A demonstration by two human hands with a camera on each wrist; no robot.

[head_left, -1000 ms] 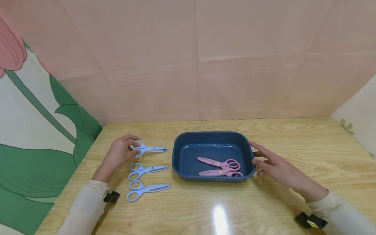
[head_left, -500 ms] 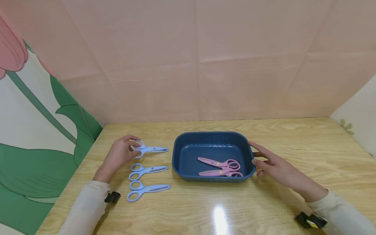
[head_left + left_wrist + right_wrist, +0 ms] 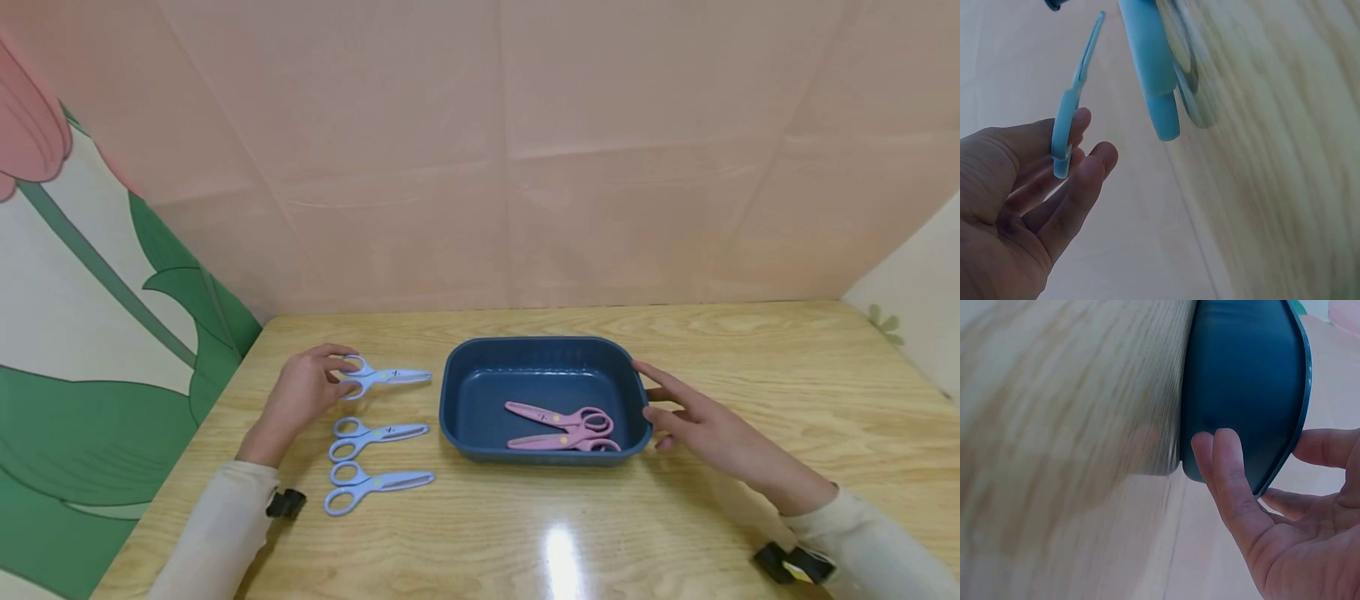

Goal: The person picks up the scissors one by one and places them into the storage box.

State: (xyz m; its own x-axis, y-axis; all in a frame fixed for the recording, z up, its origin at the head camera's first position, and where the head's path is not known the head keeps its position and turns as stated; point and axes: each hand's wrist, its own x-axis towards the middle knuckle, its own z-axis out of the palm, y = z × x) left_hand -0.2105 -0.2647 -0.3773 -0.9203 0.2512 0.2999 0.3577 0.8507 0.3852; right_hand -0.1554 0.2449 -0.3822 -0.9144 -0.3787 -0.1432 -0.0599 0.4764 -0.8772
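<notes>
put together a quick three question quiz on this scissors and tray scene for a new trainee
1. Count: how many pink scissors lie in the blue tray?

2. True or false: the right hand is holding a pair of scissors.

3. Multiple choice: three pairs of blue scissors are in view. Which one is in the left hand?
a) the pair nearest the person
b) the middle pair
c) the far pair

Key:
1. Two.
2. False; its fingers touch the tray's right end.
3. c
</notes>
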